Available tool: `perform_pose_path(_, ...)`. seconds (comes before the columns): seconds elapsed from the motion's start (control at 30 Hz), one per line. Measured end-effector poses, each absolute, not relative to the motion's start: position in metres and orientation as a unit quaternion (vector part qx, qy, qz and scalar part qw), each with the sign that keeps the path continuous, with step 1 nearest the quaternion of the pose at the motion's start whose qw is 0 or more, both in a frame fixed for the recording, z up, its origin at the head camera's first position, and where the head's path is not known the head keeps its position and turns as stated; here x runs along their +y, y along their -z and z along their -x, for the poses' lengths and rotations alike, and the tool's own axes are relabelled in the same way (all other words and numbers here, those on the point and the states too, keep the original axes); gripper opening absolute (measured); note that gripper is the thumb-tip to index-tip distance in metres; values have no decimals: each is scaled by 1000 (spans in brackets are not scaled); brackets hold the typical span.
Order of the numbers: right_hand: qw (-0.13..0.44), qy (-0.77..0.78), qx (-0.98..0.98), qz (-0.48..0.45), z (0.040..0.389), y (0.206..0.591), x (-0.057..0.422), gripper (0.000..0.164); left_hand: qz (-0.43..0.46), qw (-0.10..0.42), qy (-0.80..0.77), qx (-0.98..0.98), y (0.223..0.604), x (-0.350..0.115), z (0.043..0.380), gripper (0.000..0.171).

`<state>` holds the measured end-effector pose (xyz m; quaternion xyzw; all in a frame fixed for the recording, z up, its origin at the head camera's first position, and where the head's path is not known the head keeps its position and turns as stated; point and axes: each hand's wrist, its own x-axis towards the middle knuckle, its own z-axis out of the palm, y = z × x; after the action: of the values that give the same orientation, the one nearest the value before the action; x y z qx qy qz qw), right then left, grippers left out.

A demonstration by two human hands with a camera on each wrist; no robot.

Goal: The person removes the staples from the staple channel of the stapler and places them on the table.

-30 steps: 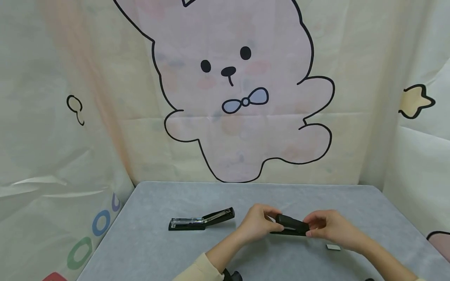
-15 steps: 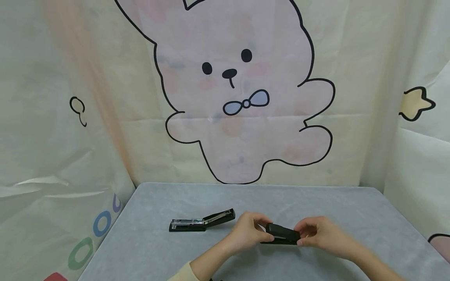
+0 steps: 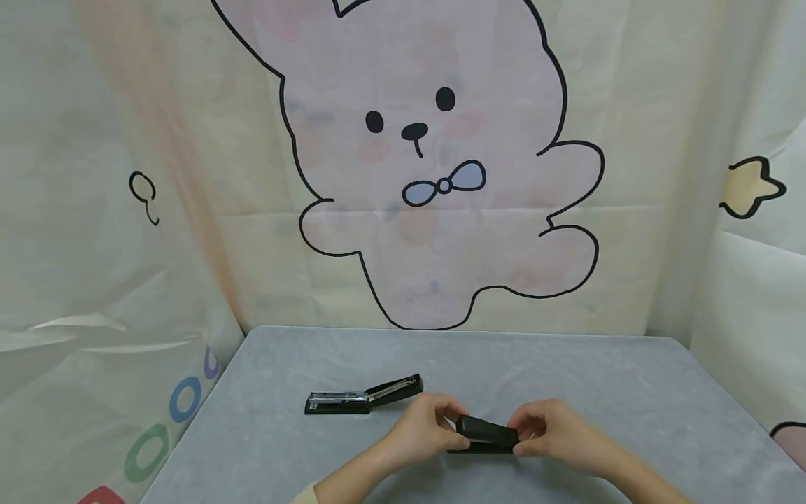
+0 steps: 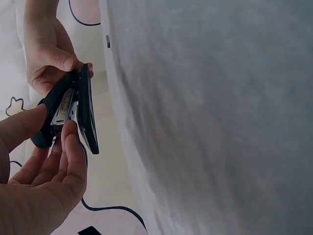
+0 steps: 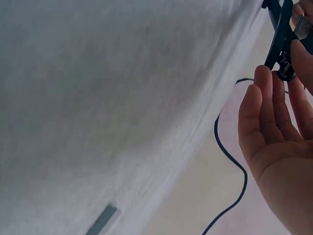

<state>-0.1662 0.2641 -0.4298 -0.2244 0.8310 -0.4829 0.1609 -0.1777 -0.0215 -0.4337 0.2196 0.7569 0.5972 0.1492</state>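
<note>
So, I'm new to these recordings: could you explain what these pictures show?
There's no machine, just a person working bare-handed. The wide view comes from a camera worn on the head; the two tilted close-ups come from one on each wrist. The left hand and right hand hold opposite ends of a black stapler, whose top and base gape apart at the left hand's end. On the grey table, a second stapler lies folded open, and the right wrist view shows a small grey strip, too blurred to identify.
</note>
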Motion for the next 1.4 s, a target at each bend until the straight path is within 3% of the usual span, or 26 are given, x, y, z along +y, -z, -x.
perform_pose_path(0.43,195,491,817,230,165,446,248,23,-202,192,-575,769,442,-35,173,30)
perform_pose_path(1.0,224,489,807,243,167,454,244,24,-225,198,-555,776,444,-38,171,38)
perform_pose_path(1.4,177,456,843,225,165,440,220,33,-203,171,-495,827,436,-52,173,35)
